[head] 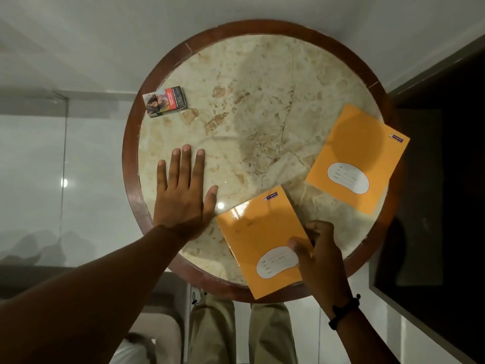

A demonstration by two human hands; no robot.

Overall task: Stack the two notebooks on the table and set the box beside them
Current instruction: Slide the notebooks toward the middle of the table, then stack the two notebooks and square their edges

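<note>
Two orange notebooks lie apart on a round marble table [252, 82]. The near notebook [258, 237] sticks out over the table's front rim, and my right hand [321, 256] pinches its right edge, thumb on the cover. The far notebook [359, 156] rests at the right side, one corner past the rim. A small printed box [165, 101] lies flat at the far left of the tabletop. My left hand [183, 190] rests flat on the marble with fingers spread, below the box and left of the near notebook, holding nothing.
The table has a dark wooden rim [130, 164]. A dark panel [441, 179] stands to the right of the table. My legs [238, 334] are under the front edge. Pale glossy floor [65, 153] surrounds the table on the left.
</note>
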